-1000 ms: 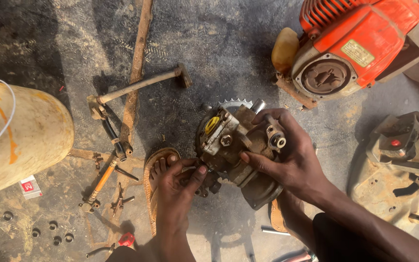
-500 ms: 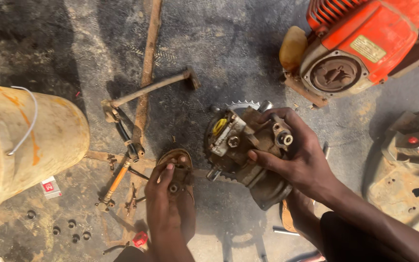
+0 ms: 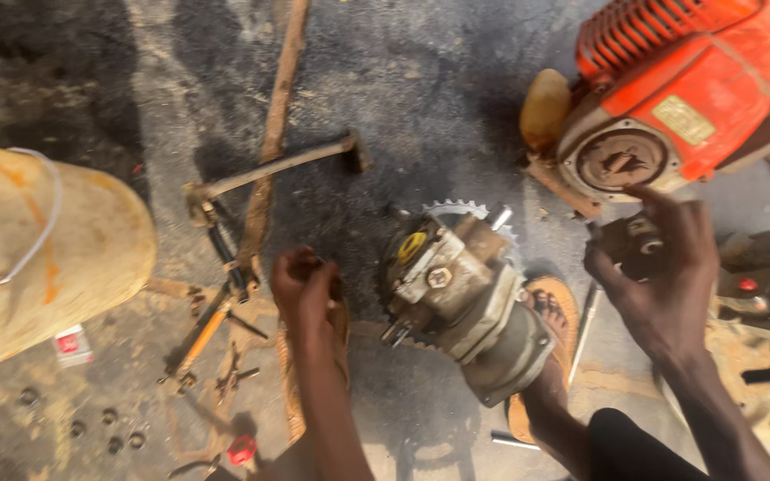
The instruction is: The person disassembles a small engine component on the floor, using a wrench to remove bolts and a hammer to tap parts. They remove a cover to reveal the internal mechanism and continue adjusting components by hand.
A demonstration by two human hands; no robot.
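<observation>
Between the person's feet on the floor, the grey engine block (image 3: pixel 465 303) now stands unheld. The right hand (image 3: pixel 657 276) has let go and moved right, its grip spread wide over a small dark part (image 3: pixel 630 242). The left hand (image 3: pixel 305 285) is curled shut, perhaps around something small.

We see a dull, greasy cast-metal engine block (image 3: pixel 465 303) with a yellow plastic cap (image 3: pixel 412 245), a glossy orange plastic engine cover (image 3: pixel 715 62), a rough grey concrete floor (image 3: pixel 421 98), a matt stained yellow drum (image 3: pixel 37 249), and rusty metal rods (image 3: pixel 278 165).
</observation>
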